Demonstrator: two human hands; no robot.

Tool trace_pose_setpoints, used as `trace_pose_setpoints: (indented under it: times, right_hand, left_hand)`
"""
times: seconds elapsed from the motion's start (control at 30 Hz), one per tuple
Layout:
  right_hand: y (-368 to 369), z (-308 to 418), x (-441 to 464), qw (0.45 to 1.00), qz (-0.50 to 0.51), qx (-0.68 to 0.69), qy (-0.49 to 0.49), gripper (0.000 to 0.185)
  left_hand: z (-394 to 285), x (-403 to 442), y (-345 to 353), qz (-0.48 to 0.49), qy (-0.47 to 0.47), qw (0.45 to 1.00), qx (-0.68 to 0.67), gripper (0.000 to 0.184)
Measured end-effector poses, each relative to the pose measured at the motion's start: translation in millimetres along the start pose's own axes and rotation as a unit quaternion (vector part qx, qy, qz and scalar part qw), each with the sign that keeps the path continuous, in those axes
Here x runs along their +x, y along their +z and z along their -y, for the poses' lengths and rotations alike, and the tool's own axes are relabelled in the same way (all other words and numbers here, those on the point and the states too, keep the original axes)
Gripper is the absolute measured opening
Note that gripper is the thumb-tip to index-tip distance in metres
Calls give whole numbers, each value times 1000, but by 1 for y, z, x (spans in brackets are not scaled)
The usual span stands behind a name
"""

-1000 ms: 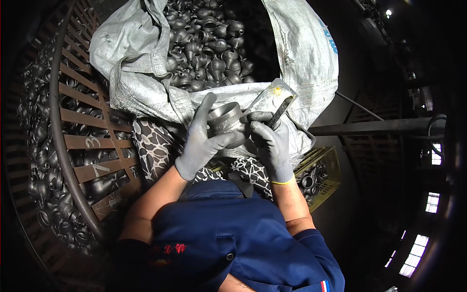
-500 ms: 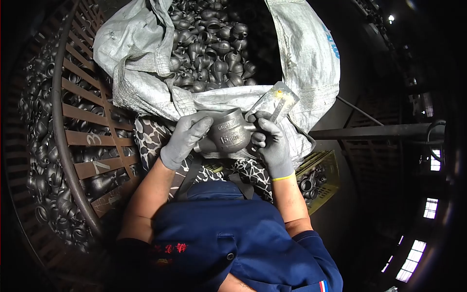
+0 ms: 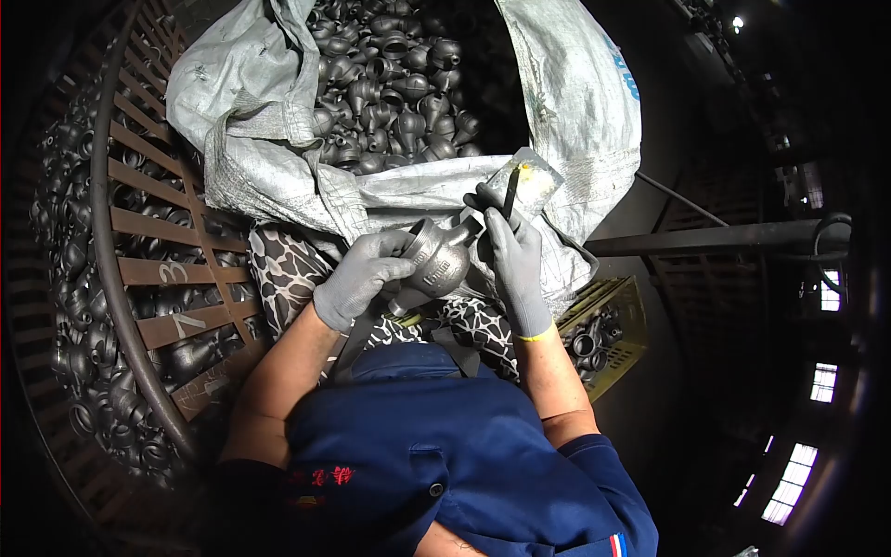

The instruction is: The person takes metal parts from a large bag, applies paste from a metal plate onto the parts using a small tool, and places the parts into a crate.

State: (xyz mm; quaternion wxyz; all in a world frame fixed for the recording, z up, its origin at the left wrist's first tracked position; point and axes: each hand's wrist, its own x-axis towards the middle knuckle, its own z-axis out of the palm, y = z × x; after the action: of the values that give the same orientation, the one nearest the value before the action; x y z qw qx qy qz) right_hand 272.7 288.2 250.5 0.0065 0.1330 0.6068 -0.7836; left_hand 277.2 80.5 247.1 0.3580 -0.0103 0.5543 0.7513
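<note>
A dark grey metal casting (image 3: 443,269), a rounded body with a wide threaded opening, pipe stubs and raised lettering, is in my left hand (image 3: 364,278). That gloved hand is closed round its left side, with the opening tilted up and to the left. My right hand (image 3: 516,265), also gloved, is just right of the casting, its fingers closed on a thin dark stick-like tool (image 3: 511,190). Whether it touches the casting's upper stub, I cannot tell. Behind the tool is a flat plate (image 3: 538,188) with yellow smears, against the bag's edge.
A large white woven bag (image 3: 585,111) full of similar castings (image 3: 399,111) stands open ahead. On the left is a rusty slatted metal crate (image 3: 167,269) of castings. A yellow crate (image 3: 626,339) with more parts sits at right, below a horizontal metal bar (image 3: 696,243).
The casting has turned and tilted in my left hand, so its opening now faces more to the left. My right hand has shifted up from the casting's side, the thin tool now more upright.
</note>
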Motion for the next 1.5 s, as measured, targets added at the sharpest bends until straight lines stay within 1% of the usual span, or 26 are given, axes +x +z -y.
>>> trace_pose_setpoints:
  times: [0.03, 0.1, 0.2, 0.23, 0.3, 0.33, 0.4, 0.43, 0.47, 0.5, 0.53, 0.57, 0.6, 0.7, 0.77, 0.9, 0.97, 1.0, 1.07, 1.1, 1.23, 1.3, 1.33, 1.43, 1.47, 1.5]
  right_hand:
    - [1, 3, -4, 998, 23, -59, -19, 35]
    - [6, 18, -14, 977, 79, -195, -40, 38]
    - [10, 0, -10, 919, 154, -314, -181, 41]
    - [14, 8, -15, 903, 157, -363, -167, 40]
    - [15, -1, -17, 889, 184, -369, -198, 44]
    - [17, -2, -21, 889, 184, -369, -198, 44]
    - [25, 4, -34, 799, 186, -509, -263, 50]
    - [33, 16, -43, 821, 215, -493, -193, 51]
    - [34, 19, -46, 806, 225, -518, -176, 50]
    - [33, 20, -47, 791, 233, -543, -158, 49]
    - [29, 19, -44, 792, 232, -543, -158, 49]
    - [23, 16, -37, 859, 226, -437, -141, 45]
    - [18, 15, -32, 913, 216, -325, -122, 41]
    - [11, 18, -29, 943, 160, -284, -65, 39]
    - [8, 14, -25, 955, 120, -268, -39, 40]
    - [10, -4, -13, 891, 195, -333, -237, 43]
    - [12, -1, -16, 882, 230, -324, -252, 41]
    - [13, 10, -21, 924, 222, -282, -130, 40]
    - [4, 13, -23, 960, 172, -222, 14, 38]
    - [5, 11, -21, 975, 153, -151, -55, 38]
    - [-8, 0, -22, 993, 69, -100, 16, 34]
    - [-18, -13, -22, 992, 43, -118, -4, 34]
    - [-21, -21, -22, 995, 27, -95, 22, 33]
    - [-19, -35, -32, 994, 44, -83, 56, 30]
    - [-18, -34, -36, 991, 41, -63, 108, 30]
    - [-16, -35, -37, 982, 72, -138, 105, 29]
  left_hand:
    - [3, 0, 0, -2, 0, 1000, -1, 30]
    - [7, 1, 0, 9, 78, 997, 17, 29]
    - [4, -1, 7, -14, 88, 996, 29, 29]
    - [4, -1, 8, -14, 88, 996, 29, 29]
    - [4, -1, 7, -56, 34, 998, 14, 28]
    - [7, 1, 8, -80, 61, 994, 37, 29]
    - [31, 13, -6, -61, 90, 994, 0, 31]
    - [34, 15, -8, -41, 117, 992, -37, 33]
    - [37, 19, -6, -7, 135, 979, -156, 35]
    - [33, 19, -2, -6, 134, 979, -156, 35]
    - [27, 16, 1, -53, 113, 987, -99, 36]
    - [23, 15, 3, -102, 91, 990, -42, 37]
    - [22, 17, 2, -106, 64, 988, -92, 40]
    - [9, 13, -2, -78, 31, 992, -98, 48]
    - [10, 15, -7, -70, 29, 993, -96, 52]
    - [8, 19, -8, -45, 32, 986, -155, 51]
    - [8, 16, -9, -39, 23, 986, -160, 53]
    - [5, 15, -10, -14, 27, 986, -162, 55]
    - [-1, 12, -5, 2, 35, 981, -190, 58]
    - [-1, 13, -5, 2, 35, 981, -191, 58]
    - [2, 18, -10, 13, 76, 971, -227, 53]
    - [3, 16, -9, -14, 63, 967, -246, 44]
    - [8, 18, -10, -20, 78, 961, -266, 34]
    - [14, 25, -10, -21, 77, 942, -326, 32]
    - [15, 26, -6, -52, 74, 934, -345, 33]
    - [16, 27, -7, -55, 74, 934, -346, 33]
